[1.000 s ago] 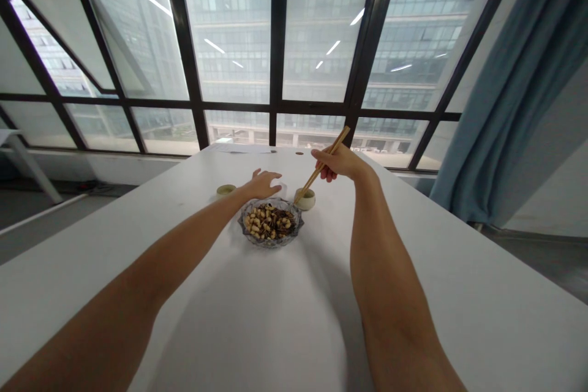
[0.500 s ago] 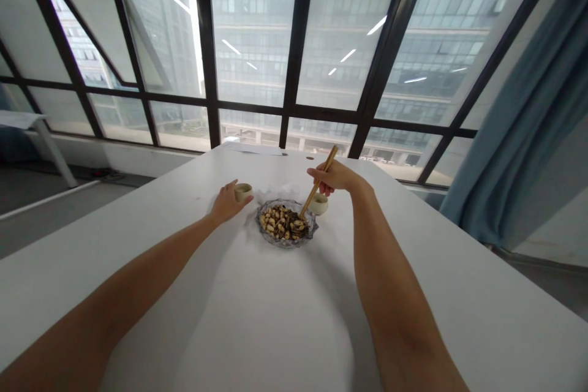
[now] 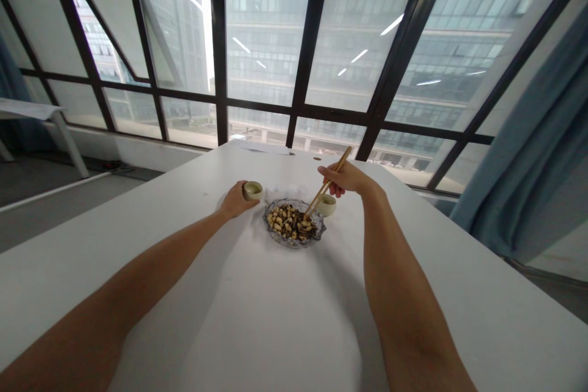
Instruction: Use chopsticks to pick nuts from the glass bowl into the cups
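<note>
My left hand (image 3: 236, 199) is wrapped round the side of a small pale green cup (image 3: 253, 190), left of the bowl. In my right hand (image 3: 342, 179) is a pair of wooden chopsticks (image 3: 324, 187), slanting down to the left. Their tips reach into a clear glass bowl (image 3: 294, 244) with a scalloped rim. Shelled-nut-like pale pieces (image 3: 280, 220) fill its left side, and thin dark pieces (image 3: 307, 226) lie mostly on the right. A second pale cup (image 3: 327, 205) stands against the bowl's right side, below my right hand.
Everything rests on a white table (image 3: 257, 318). Crumpled clear plastic (image 3: 287, 193) lies behind the bowl. Flat sheets (image 3: 261, 147) lie at the far edge, beside a small brown spot (image 3: 317, 159). Windows stand beyond, with a blue curtain (image 3: 519, 171) at right.
The view has shifted, so everything sits slightly further right. My left hand has closed more around the cup. The chopstick tips have parted a little in the bowl.
</note>
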`<state>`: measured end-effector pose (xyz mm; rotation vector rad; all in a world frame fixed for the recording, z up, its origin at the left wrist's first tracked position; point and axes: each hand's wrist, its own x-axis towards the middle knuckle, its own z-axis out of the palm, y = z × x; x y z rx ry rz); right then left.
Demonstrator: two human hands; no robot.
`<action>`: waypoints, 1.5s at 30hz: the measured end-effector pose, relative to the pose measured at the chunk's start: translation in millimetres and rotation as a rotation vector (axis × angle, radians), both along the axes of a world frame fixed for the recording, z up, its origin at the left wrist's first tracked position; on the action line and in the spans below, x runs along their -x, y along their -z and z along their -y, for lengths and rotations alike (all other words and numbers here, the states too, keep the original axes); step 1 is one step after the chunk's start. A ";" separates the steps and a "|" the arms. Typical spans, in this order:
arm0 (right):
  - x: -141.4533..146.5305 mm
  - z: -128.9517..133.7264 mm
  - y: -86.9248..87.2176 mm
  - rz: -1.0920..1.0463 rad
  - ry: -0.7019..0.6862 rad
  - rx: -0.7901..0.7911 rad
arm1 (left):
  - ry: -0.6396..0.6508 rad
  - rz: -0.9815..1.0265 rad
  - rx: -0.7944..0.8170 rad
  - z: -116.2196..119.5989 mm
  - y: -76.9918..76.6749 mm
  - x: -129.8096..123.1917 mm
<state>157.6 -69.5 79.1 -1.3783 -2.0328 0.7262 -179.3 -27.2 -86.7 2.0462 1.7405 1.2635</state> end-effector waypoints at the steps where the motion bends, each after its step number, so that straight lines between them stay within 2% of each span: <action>1: -0.7 -0.1 -0.1 -0.006 0.007 -0.007 | 0.021 -0.001 -0.020 1.3 -0.7 -0.2; 5: -3.1 0.5 -1.4 -0.072 0.032 -0.079 | 0.091 -0.016 -0.060 6.1 -3.3 -1.5; 14: -4.8 4.6 -6.0 -0.139 0.028 -0.144 | 0.166 -0.054 -0.110 7.1 -2.3 0.2; 21: -1.1 15.2 -14.1 -0.320 -0.053 -0.175 | 0.167 -0.091 -0.117 8.6 -1.3 0.7; 33: 0.9 30.0 -24.0 -0.426 -0.033 -0.228 | 0.141 -0.122 -0.097 5.8 3.3 4.7; 39: -6.7 21.7 -20.4 -0.269 0.020 -0.204 | 0.072 -0.077 -0.052 1.0 5.8 6.9; 45: -9.5 18.8 -17.1 -0.114 0.030 -0.088 | -0.001 0.007 0.035 1.5 2.5 5.9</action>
